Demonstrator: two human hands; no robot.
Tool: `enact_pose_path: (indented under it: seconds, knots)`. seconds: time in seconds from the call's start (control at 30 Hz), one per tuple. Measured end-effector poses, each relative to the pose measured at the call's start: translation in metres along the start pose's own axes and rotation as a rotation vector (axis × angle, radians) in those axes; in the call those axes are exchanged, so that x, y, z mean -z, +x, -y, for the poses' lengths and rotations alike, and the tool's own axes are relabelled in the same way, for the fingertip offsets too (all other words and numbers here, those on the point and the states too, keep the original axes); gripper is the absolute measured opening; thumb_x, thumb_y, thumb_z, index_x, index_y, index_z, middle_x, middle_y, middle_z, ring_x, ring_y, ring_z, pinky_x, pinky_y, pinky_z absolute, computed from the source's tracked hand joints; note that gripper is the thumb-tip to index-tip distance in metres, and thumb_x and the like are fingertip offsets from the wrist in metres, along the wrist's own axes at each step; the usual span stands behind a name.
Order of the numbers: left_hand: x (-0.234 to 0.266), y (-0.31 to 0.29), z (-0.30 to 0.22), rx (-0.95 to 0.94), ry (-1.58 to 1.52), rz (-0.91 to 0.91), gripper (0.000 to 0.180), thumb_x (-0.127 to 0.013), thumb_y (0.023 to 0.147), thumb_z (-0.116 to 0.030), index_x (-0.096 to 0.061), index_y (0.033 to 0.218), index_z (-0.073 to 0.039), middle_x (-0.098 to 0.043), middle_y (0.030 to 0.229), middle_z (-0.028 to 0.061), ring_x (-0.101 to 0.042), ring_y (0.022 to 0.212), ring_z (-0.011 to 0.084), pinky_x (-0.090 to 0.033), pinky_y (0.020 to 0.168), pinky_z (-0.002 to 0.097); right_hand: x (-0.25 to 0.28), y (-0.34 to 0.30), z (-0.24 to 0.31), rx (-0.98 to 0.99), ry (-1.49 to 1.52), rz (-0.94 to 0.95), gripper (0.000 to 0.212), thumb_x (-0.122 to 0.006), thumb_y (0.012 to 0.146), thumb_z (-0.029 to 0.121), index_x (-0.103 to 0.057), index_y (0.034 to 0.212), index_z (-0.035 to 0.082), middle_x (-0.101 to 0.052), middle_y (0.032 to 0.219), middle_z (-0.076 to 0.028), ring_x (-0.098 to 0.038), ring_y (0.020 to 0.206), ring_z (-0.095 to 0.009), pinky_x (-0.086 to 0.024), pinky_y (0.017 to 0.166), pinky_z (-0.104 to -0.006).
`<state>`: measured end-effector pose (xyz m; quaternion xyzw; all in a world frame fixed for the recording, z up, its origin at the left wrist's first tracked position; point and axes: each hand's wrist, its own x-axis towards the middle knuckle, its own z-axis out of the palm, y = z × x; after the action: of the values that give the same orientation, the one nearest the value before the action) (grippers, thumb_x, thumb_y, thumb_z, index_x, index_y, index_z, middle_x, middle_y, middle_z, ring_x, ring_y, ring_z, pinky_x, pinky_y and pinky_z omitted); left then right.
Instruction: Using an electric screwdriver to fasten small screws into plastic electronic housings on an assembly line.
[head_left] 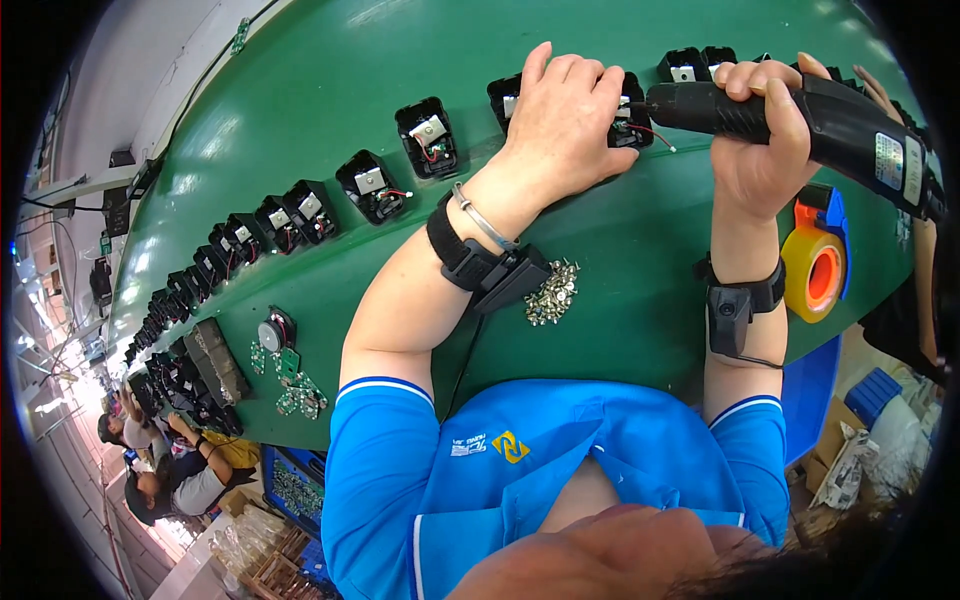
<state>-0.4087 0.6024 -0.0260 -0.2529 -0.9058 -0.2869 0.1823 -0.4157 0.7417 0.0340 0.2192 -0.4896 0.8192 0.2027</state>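
Observation:
My right hand [765,150] is wrapped round a black electric screwdriver [850,135], held nearly level with its bit end pointing left. The bit reaches over an open black plastic housing [632,112] holding a silver metal piece and a red wire with a white plug. My left hand [565,115] grips this housing, its thumb at the near side and fingers at the far side; the palm hides part of it. Partly behind the left fingers stands another housing [503,98]. Below my left wrist lies a pile of small screws [552,293].
A long row of similar housings [425,138] curves left along the green table [480,220]. An orange-and-blue tape dispenser [815,265] stands beside my right forearm. Green circuit boards [295,385] and a round speaker [272,333] lie at left. Other people [190,480] sit farther left.

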Motion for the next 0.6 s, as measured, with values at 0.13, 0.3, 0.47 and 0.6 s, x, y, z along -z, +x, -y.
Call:
enact_pose_path:
  seconds: [0.13,0.3,0.47,0.6]
  knots:
    - [-0.003,0.0,0.002,-0.015,0.009,-0.027,0.056,-0.069,0.046,-0.025,-0.048,0.092,-0.002,-0.049,0.084,0.0102,-0.045,0.086,0.0253,-0.025,0.087,0.044,0.0,-0.001,-0.002,-0.006,0.009,0.012,0.03,-0.039,0.07,-0.002,-0.04,0.099,0.005,-0.047,0.069,-0.008,-0.043,0.062,-0.019,-0.036,0.065,-0.0361]
    - [-0.004,0.001,0.002,-0.03,0.031,-0.045,0.051,-0.068,0.046,-0.026,-0.05,0.086,-0.002,-0.05,0.08,0.0095,-0.046,0.084,0.0241,-0.025,0.088,0.043,0.005,-0.001,-0.005,-0.002,0.005,0.071,0.029,-0.04,0.07,-0.002,-0.04,0.098,0.005,-0.047,0.069,-0.007,-0.043,0.062,-0.019,-0.035,0.065,-0.0363]
    - [-0.006,0.0,0.006,-0.041,0.056,-0.016,0.048,-0.069,0.044,-0.027,-0.052,0.082,-0.003,-0.051,0.076,0.009,-0.048,0.081,0.0228,-0.025,0.088,0.0412,0.008,-0.007,-0.014,0.029,-0.066,0.169,0.032,-0.038,0.069,-0.006,-0.038,0.098,0.007,-0.046,0.069,-0.007,-0.044,0.062,-0.018,-0.036,0.066,-0.0366]
    - [-0.008,-0.001,0.01,-0.067,0.064,-0.037,0.048,-0.07,0.043,-0.027,-0.052,0.08,-0.003,-0.052,0.074,0.0087,-0.049,0.079,0.0228,-0.026,0.088,0.0406,0.006,-0.012,-0.019,0.053,-0.141,0.221,0.035,-0.04,0.067,-0.007,-0.037,0.099,0.005,-0.045,0.068,-0.007,-0.045,0.06,-0.018,-0.038,0.065,-0.037]
